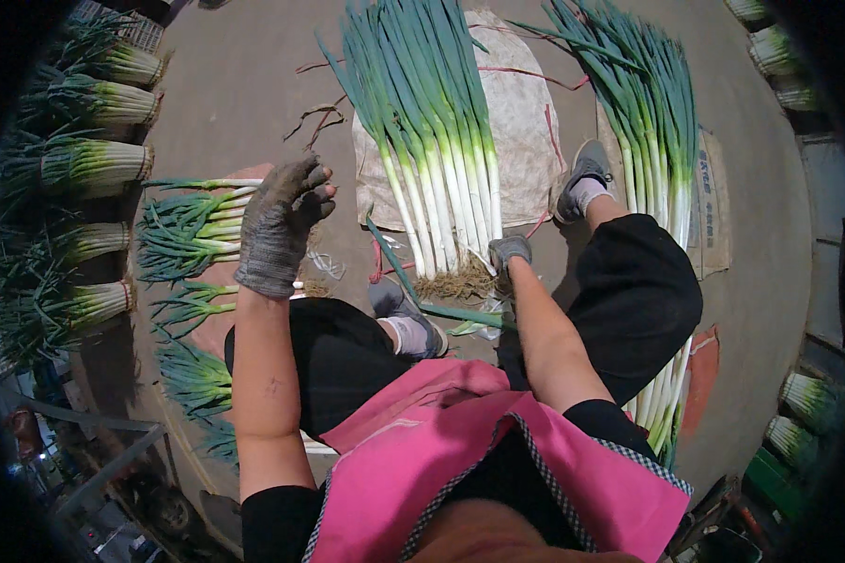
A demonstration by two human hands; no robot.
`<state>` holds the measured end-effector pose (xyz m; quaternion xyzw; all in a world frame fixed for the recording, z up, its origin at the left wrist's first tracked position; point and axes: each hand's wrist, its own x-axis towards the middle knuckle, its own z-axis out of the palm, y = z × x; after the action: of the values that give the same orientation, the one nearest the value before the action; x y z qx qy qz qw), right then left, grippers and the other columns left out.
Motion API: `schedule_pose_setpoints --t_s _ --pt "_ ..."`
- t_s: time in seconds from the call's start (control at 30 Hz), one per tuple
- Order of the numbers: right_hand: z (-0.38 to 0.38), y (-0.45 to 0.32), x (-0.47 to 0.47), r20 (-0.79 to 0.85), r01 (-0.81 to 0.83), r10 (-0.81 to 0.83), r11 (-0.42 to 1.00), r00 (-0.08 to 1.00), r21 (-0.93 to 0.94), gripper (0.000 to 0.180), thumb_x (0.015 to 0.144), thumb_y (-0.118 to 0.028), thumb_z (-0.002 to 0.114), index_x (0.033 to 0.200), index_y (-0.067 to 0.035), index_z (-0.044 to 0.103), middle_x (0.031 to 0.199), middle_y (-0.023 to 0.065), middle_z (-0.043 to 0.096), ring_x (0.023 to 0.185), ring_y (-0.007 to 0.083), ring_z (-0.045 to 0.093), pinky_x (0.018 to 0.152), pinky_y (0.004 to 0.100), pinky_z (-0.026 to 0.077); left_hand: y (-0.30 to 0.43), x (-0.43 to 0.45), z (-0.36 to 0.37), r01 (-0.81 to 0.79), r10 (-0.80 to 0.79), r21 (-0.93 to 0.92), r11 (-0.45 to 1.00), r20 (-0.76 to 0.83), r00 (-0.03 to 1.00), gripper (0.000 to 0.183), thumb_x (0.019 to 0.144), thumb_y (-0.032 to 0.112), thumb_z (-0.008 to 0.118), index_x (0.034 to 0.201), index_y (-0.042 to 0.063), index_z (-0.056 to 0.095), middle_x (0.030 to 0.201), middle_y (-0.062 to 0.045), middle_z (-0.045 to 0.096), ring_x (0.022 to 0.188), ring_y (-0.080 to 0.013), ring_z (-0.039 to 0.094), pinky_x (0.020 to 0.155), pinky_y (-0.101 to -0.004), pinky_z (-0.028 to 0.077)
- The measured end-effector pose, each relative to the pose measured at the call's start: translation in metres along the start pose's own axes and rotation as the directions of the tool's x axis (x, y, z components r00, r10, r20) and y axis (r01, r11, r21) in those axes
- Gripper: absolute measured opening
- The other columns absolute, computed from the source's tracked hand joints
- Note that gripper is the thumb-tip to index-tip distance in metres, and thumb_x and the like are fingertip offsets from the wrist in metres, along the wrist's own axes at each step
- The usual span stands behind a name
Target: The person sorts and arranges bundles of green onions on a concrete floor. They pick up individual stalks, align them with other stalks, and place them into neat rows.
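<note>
In a worn grey knit glove, my left hand (274, 232) is raised over the smaller green onions to the left. Its fingers are loosely bent and apart, and nothing shows in them. Bare fingertips poke through the glove. My right hand (510, 252), also gloved, is low at the root end of a bundle of long green onions (443, 155). It touches or nearly touches the rightmost white stalk; its fingers are mostly hidden. The bundle lies side by side on a whitish woven sack (524, 119), with brown roots (458, 281) towards me.
Smaller green onions (197, 232) lie on a reddish sheet at left. Tied bundles (105, 162) line the far left. More long green onions (655, 127) lie beyond my right leg. Red twine (535, 72) crosses the sack. A loose green leaf (465, 314) lies between my shoes.
</note>
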<state>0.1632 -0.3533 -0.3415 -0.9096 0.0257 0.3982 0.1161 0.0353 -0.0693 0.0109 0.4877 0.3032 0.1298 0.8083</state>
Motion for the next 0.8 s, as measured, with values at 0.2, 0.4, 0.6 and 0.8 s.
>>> schedule_pose_setpoints --t_s 0.2,0.4,0.6,0.8 --pt "-0.012 -0.026 -0.031 -0.165 0.360 -0.321 0.861 0.932 0.358 0.029 0.073 -0.028 0.060 0.084 -0.001 0.058 0.074 0.0159 0.061 0.066 0.0301 0.057 0.059 0.0389 0.045 -0.004 0.000 -0.002 -0.006 0.007 0.069 0.998 -0.010 1.000 0.028 0.082 0.021 0.052 0.103 0.002 0.053 0.091 -0.008 0.058 0.077 -0.0164 0.057 0.070 -0.0271 0.047" --pt "-0.109 -0.072 -0.139 -0.061 0.232 -0.439 0.349 0.896 0.908 0.013 0.076 -0.012 0.058 0.080 -0.002 0.051 0.058 0.0043 0.050 0.043 0.0116 0.043 0.039 0.0264 0.035 -0.045 0.007 0.043 -0.059 -0.034 0.417 0.907 0.211 0.977 0.024 0.080 0.018 0.054 0.100 0.004 0.053 0.098 -0.005 0.055 0.080 -0.0122 0.056 0.070 -0.0238 0.046" --pt "-0.142 -0.071 -0.292 -0.115 0.377 -0.576 0.359 0.809 0.854 0.025 0.076 -0.014 0.057 0.095 0.000 0.049 0.061 0.0038 0.049 0.046 0.0100 0.044 0.040 0.0232 0.036 -0.108 0.032 0.097 -0.111 -0.068 0.507 0.855 0.322 0.944 0.020 0.081 0.022 0.050 0.083 0.003 0.055 0.080 -0.008 0.056 0.068 -0.0120 0.056 0.058 -0.0268 0.047" --pt "-0.133 -0.026 -0.345 0.109 0.076 -0.664 0.244 0.740 0.967 0.036 0.073 -0.017 0.060 0.102 0.000 0.046 0.057 0.0059 0.045 0.035 0.0122 0.038 0.034 0.0231 0.033 -0.074 0.048 0.109 0.356 -0.220 -0.417 0.836 0.339 0.915 0.024 0.076 0.017 0.060 0.085 -0.002 0.048 0.073 -0.014 0.055 0.060 -0.0233 0.056 0.057 -0.0347 0.051"
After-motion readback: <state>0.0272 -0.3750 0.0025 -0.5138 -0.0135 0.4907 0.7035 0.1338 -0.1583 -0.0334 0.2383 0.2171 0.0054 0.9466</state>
